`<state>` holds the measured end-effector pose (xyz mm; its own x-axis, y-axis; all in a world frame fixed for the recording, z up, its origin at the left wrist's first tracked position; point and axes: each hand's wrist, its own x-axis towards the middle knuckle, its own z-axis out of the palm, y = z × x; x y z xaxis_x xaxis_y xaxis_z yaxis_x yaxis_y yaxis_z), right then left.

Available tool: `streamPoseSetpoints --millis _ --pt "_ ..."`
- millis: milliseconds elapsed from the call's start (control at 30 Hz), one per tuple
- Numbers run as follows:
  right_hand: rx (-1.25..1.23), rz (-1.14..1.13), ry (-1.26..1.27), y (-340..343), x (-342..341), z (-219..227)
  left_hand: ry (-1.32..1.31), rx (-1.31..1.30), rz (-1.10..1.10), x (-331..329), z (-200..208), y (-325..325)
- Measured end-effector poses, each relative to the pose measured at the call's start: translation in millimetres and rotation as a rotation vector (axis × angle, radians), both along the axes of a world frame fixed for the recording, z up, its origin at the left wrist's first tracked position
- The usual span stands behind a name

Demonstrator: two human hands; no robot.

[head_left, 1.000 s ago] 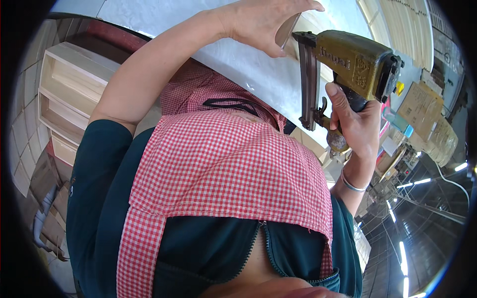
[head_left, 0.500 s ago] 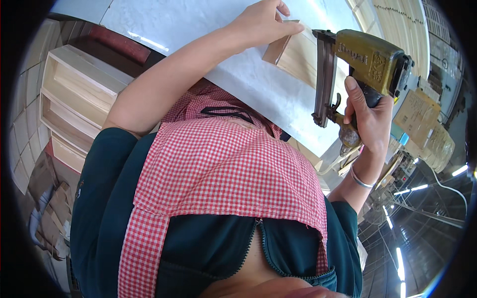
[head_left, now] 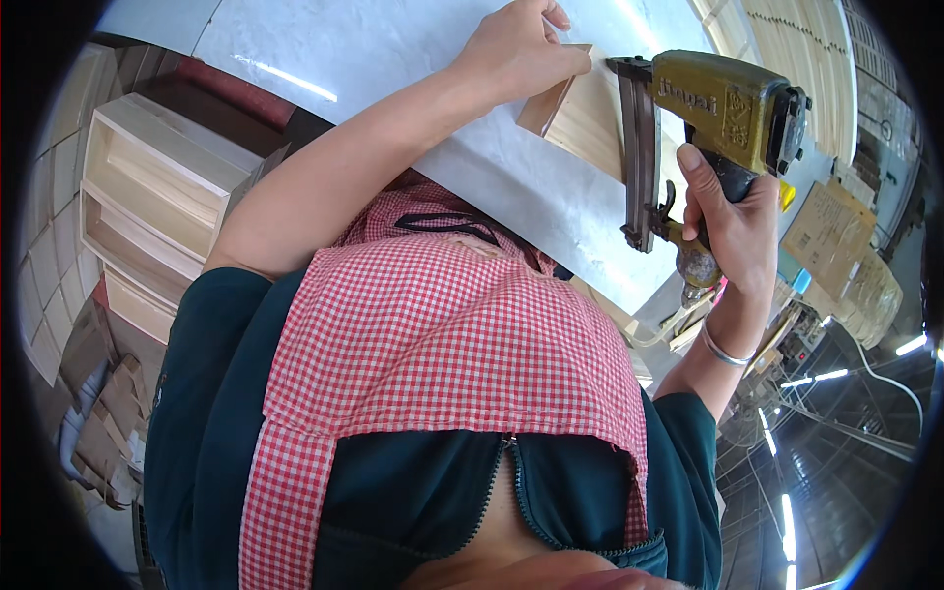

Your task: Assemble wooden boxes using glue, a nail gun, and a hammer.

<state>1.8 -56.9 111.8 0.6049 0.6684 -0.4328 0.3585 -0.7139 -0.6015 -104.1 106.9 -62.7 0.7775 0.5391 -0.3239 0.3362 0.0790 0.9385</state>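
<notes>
Well left of and below the left hand, open wooden boxes [head_left: 157, 197] are stacked. The left hand [head_left: 519, 51] reaches across a pale counter [head_left: 442, 167], fingers curved and parted, thumb at the upper corner of a wooden piece [head_left: 588, 123]; whether it firmly grips the wood cannot be told. The piece lies on the counter, just right of and below that hand, its darker end strip slanting. Next along, the right hand [head_left: 733, 221] is wrapped around the handle of a brass-coloured pneumatic nail gun [head_left: 723, 93], the tool's nose near the left thumb; contact with the wood cannot be made out. Therein lies the risk: an early trigger squeeze could drive a fastener into the thumb, while a loose left-hand hold might let the wood skid, leaving the fastener crooked or the edge split. Above the right hand are pale wooden strips [head_left: 801, 74]; to its right, a cardboard carton [head_left: 829, 226].
</notes>
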Motion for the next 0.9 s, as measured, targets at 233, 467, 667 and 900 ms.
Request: streamPoseSetpoints --millis 233,467,667,900 --pt "0.007 -0.012 0.029 -1.4 1.9 -0.1 0.002 0.005 0.013 -2.3 6.0 -0.4" --pt "0.010 -0.045 0.036 -0.6 1.4 0.0 -0.003 -0.001 0.016 -4.2 7.1 -0.2" --pt "0.039 -0.044 0.075 0.1 6.0 -0.8 0.018 0.003 0.005 -4.4 7.3 0.8" --pt "0.030 -0.064 0.015 -12.8 12.5 1.1 -0.036 0.259 0.034 -10.9 13.8 -1.2"
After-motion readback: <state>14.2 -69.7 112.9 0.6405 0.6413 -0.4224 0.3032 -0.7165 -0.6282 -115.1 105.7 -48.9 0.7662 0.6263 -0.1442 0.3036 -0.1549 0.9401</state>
